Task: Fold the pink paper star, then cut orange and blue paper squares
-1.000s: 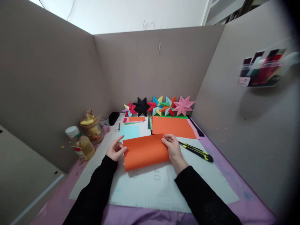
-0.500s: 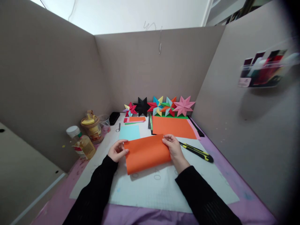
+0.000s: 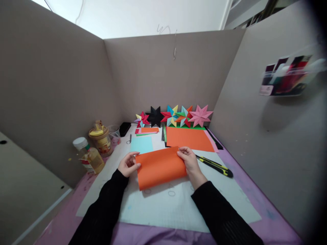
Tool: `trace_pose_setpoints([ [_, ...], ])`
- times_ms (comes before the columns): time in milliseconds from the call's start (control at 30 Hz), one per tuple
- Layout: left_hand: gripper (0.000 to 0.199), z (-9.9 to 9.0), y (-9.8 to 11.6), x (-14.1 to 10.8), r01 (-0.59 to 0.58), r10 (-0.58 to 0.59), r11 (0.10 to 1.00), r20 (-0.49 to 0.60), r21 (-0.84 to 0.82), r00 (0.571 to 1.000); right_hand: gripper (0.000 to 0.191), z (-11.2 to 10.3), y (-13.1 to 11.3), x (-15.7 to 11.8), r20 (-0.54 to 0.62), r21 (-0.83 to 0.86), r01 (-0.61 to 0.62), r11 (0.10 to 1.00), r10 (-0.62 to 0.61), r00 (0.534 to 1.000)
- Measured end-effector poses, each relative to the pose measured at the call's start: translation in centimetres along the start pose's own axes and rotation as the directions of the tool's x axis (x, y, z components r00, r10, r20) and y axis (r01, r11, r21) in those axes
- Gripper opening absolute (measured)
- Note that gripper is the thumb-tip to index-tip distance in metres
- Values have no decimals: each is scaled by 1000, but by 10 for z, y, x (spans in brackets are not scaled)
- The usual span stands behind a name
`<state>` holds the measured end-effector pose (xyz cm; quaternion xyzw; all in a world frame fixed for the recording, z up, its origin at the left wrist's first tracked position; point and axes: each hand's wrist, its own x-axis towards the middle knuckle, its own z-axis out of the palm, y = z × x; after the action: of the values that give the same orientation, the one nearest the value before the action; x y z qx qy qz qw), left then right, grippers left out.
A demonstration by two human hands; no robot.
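Observation:
An orange sheet of paper (image 3: 161, 168) is held up slightly tilted over the white sheet (image 3: 163, 212), its near edge bending down. My left hand (image 3: 128, 164) pinches its left edge between thumb and fingers. At its upper right corner, my right hand (image 3: 190, 163) grips the paper in the same way. Behind it lies a light blue paper square (image 3: 141, 144). A black and yellow utility knife (image 3: 216, 166) rests to the right of my right hand. Further back, a stack of coloured paper with an orange sheet (image 3: 190, 137) on top lies on the table.
Several folded paper stars (image 3: 155, 116) stand along the back panel. On the left are a glue bottle (image 3: 90, 156), a lidded tub (image 3: 100, 139), a clear cup (image 3: 114, 134) and a black case (image 3: 125, 129). Small scissors (image 3: 130, 139) lie near narrow paper strips (image 3: 149, 130). Grey panels enclose three sides.

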<state>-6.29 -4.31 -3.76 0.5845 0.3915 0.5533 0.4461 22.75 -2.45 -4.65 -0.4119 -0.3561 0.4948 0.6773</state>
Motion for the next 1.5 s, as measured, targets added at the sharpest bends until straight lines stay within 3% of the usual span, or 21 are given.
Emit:
trace_pose_setpoints([
  [567, 48, -6, 4, 5, 52, -53, 999, 57, 11, 997, 31, 0, 1, 1, -14, -12, 23, 1000, -23, 1000],
  [900, 50, 8, 2, 0, -39, 42, 999, -109, 31, 993, 31, 0, 0, 2, -24, -3, 64, 998, -64, 998],
  [1500, 44, 6, -2, 2, -68, 72, 997, -110, 40, 991, 28, 2, -1, 0, -23, 8, 95, 995, -95, 995],
])
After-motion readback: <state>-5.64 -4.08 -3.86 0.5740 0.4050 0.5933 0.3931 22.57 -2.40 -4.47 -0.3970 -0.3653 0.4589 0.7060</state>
